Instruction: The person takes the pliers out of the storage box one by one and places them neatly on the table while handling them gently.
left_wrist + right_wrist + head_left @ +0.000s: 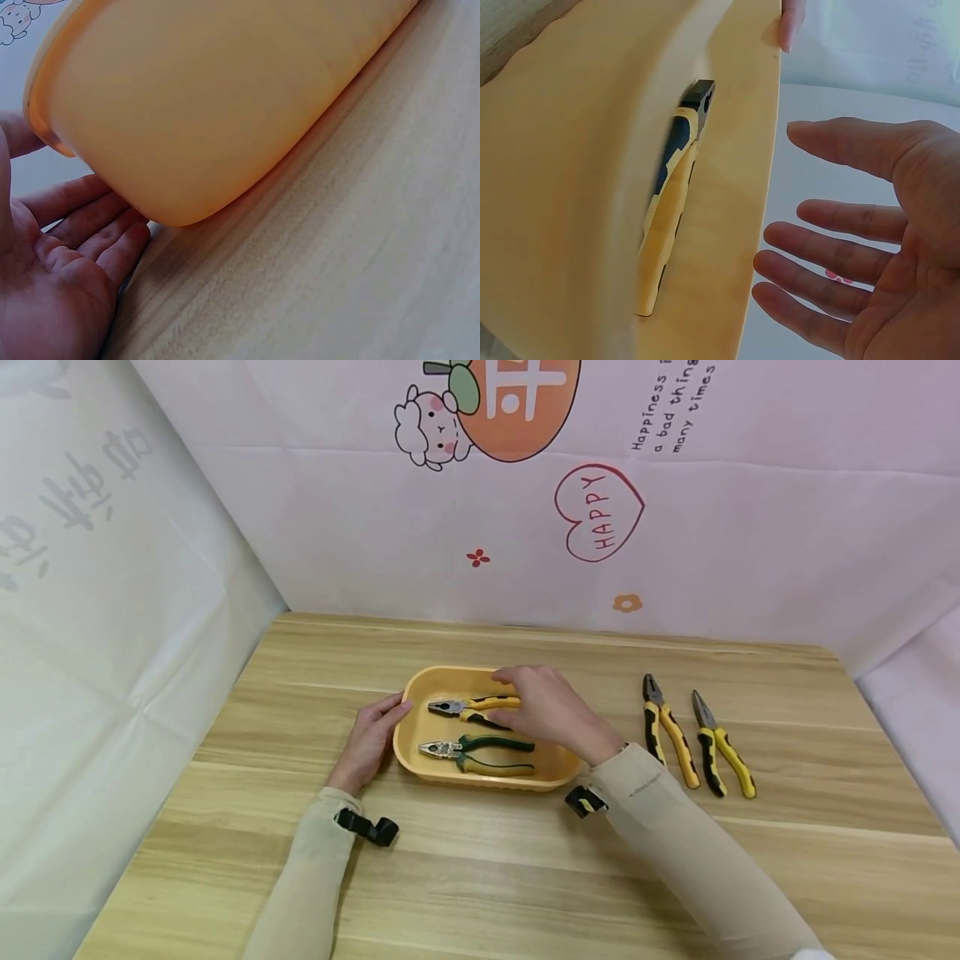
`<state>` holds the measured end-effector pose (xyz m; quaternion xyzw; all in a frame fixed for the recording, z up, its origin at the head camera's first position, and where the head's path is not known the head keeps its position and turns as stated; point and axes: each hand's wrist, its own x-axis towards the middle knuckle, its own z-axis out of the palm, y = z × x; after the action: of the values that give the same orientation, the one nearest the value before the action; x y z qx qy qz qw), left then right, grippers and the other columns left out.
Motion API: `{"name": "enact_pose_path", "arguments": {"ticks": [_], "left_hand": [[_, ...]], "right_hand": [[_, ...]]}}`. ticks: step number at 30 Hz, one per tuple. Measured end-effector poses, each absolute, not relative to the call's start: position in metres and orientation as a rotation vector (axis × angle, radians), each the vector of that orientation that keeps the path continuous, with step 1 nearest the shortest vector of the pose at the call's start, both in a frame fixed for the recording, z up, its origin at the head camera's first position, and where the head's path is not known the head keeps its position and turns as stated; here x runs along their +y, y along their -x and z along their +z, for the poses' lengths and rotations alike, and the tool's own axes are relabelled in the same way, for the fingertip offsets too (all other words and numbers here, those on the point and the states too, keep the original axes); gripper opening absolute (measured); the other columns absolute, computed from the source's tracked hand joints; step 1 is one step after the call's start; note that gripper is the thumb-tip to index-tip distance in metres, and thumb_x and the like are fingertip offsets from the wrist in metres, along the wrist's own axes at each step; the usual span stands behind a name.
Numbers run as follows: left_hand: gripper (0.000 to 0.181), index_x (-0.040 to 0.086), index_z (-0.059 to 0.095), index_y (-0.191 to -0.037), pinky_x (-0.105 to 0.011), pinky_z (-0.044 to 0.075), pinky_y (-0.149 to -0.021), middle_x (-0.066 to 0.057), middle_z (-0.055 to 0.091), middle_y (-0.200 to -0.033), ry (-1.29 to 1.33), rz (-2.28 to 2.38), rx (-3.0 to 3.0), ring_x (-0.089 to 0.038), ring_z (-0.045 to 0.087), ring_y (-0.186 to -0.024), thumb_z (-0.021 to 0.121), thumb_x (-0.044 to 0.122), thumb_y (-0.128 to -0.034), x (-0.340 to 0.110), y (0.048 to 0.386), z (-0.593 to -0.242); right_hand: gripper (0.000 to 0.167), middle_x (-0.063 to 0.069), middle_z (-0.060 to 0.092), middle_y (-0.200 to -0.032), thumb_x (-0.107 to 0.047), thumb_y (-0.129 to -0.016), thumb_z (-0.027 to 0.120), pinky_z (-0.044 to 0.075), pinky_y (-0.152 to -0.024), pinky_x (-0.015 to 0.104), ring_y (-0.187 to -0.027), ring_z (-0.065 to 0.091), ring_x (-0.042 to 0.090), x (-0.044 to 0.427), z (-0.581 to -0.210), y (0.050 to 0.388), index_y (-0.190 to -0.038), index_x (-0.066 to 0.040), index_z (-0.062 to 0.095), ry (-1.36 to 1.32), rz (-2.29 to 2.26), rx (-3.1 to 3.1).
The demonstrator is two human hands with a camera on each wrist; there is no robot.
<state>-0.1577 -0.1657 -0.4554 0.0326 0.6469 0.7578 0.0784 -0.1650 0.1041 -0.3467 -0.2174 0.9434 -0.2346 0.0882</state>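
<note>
An orange plastic basket [555, 774] stands on the wooden table. Inside lie black-and-yellow pliers [447, 707] and, nearer the person, green-handled pliers [442, 748]. The left hand [369, 739] touches the basket's left end, thumb at the rim; in the left wrist view its fingers [90, 217] lie against the basket wall [187, 112]. Over the basket's right part is the right hand [551, 710], partly covering the black-and-yellow pliers' handles. In the right wrist view this hand [870, 247] has its fingers spread and holds nothing, with the pliers [671, 202] behind the rim.
To the right of the basket lie two more pliers with black-and-yellow handles, one pair [670, 731] nearer the basket and the other [722, 743] farther right. A printed white cloth [360, 527] hangs behind the table [480, 877], another at the left.
</note>
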Motion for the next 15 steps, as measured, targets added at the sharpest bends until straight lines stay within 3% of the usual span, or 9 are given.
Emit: {"name": "enact_pose_path", "arguments": {"ticks": [5, 11, 15], "left_hand": [[0.049, -0.010, 0.045, -0.146, -0.035, 0.045, -0.111, -0.024, 0.046, -0.151, -0.089, 2.272, 1.934, -0.033, 0.047, -0.138, 0.054, 0.016, -0.1054, -0.1655, 0.1572, -0.4552], [0.048, -0.010, 0.045, -0.146, -0.036, 0.045, -0.111, -0.025, 0.045, -0.151, -0.100, 2.269, 1.934, -0.033, 0.046, -0.138, 0.054, 0.015, -0.1056, -0.1656, 0.1576, -0.4555], [0.049, -0.011, 0.045, -0.146, -0.036, 0.045, -0.111, -0.025, 0.045, -0.152, -0.095, 2.266, 1.933, -0.034, 0.046, -0.139, 0.053, 0.015, -0.1058, -0.1660, 0.1578, -0.4559]], "right_hand": [[0.058, 0.014, 0.064, -0.135, -0.029, -0.091, 0.078, 0.055, -0.089, 0.042, -0.101, 0.066, 0.027, 0.1027, -0.3485, 0.1676, -0.139, -0.002, 0.060, 0.659, -0.684, 2.806], [0.057, 0.014, 0.065, -0.134, -0.029, -0.091, 0.079, 0.055, -0.085, 0.039, -0.101, 0.066, 0.025, 0.1010, -0.3504, 0.1696, -0.138, -0.002, 0.062, 0.685, -0.662, 2.809], [0.057, 0.013, 0.065, -0.134, -0.029, -0.091, 0.079, 0.052, -0.074, 0.036, -0.077, 0.058, 0.020, 0.1003, -0.3512, 0.1714, -0.138, -0.002, 0.062, 0.697, -0.644, 2.803]]}}
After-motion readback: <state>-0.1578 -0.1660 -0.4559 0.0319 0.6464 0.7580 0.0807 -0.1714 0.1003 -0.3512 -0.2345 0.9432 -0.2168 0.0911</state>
